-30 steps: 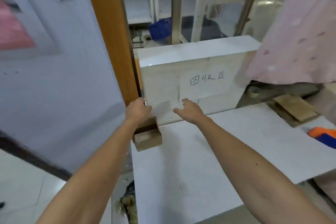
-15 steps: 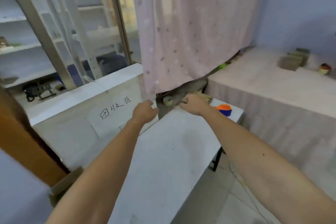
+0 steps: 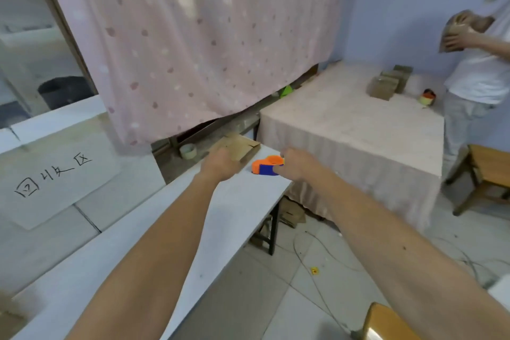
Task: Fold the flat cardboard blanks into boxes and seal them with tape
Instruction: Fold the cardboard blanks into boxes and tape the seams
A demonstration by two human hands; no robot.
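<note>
Both arms stretched to far end of white worktop point(image 3: 226, 218). My left hand point(image 3: 220, 164) curled, knuckles up, over near edge of flat cardboard stack point(image 3: 240, 146); whether it grips, cannot tell. My right hand point(image 3: 296, 164) touching orange-and-blue tape dispenser point(image 3: 266, 166), fingers hidden, grip unclear. Advice: peel off one blank only, pull it toward me, wrap dispenser fully before lifting. Stack at worktop's far corner, long axis seemingly running left-right; dispenser just right of it, blue end toward me.

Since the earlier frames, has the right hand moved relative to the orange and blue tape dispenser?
Yes. The right hand has travelled along the white table to the orange and blue tape dispenser, now touching it.
</note>
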